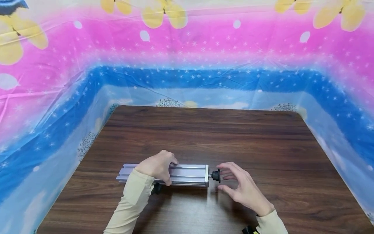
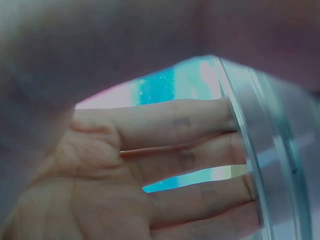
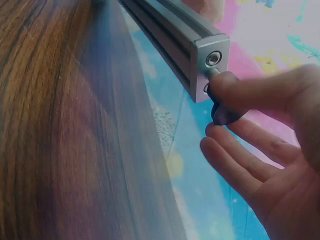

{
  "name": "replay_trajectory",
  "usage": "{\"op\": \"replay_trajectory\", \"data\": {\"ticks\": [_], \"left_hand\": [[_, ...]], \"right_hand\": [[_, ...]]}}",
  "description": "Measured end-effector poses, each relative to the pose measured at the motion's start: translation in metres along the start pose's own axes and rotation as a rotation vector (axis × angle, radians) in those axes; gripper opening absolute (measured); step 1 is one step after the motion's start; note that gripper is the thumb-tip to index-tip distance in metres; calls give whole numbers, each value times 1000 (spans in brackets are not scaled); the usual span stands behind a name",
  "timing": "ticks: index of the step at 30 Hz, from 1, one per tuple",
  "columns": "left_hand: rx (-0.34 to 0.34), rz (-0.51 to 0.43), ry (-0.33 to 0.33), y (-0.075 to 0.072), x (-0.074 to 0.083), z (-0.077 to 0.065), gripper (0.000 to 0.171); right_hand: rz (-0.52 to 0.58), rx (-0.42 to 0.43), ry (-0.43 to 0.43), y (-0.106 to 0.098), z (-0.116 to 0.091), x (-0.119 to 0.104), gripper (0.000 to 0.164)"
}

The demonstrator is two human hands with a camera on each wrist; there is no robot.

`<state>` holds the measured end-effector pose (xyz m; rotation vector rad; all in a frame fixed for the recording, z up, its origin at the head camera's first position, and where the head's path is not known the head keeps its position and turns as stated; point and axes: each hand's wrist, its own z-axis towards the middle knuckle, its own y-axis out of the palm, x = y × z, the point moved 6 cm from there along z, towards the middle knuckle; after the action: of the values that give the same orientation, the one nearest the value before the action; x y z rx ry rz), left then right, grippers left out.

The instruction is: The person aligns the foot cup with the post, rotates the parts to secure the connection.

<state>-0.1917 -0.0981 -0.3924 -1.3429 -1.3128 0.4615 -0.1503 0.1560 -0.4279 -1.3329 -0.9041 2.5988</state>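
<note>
A silver aluminium extrusion [image 1: 188,175] lies crosswise over the wooden table, its grooved length running left to right. My left hand [image 1: 157,165] grips it near the middle, thumb on the near side and fingers on the far side; the left wrist view shows those fingers [image 2: 190,122] against its edge. From the metal end plate [image 3: 211,62] at its right end, a short rod carries a black knob [image 1: 216,175]. Around this knob my right hand [image 1: 241,185] is spread, thumb and fingers apart. In the right wrist view the thumb covers part of the knob [image 3: 227,114], so contact is uncertain.
The dark wood table [image 1: 210,130] stretches beyond the extrusion to its far edge. A pink and blue patterned cloth [image 1: 187,78] surrounds the table at the back and sides. Black straps sit at both wrists.
</note>
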Motion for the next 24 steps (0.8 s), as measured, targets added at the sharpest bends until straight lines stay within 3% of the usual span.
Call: {"op": "replay_trajectory", "data": {"ticks": [4, 9, 16, 24], "left_hand": [[3, 4, -2, -1, 0, 0, 56], [11, 7, 6, -2, 0, 0, 55], [11, 25, 3, 0, -1, -2, 57], [9, 12, 5, 2, 0, -3, 58]], "right_hand": [[-4, 17, -27, 1, 2, 1, 59], [-15, 24, 5, 2, 2, 6, 44], [-17, 8, 156, 5, 2, 12, 25], [108, -63, 353, 11, 0, 20, 34]]}}
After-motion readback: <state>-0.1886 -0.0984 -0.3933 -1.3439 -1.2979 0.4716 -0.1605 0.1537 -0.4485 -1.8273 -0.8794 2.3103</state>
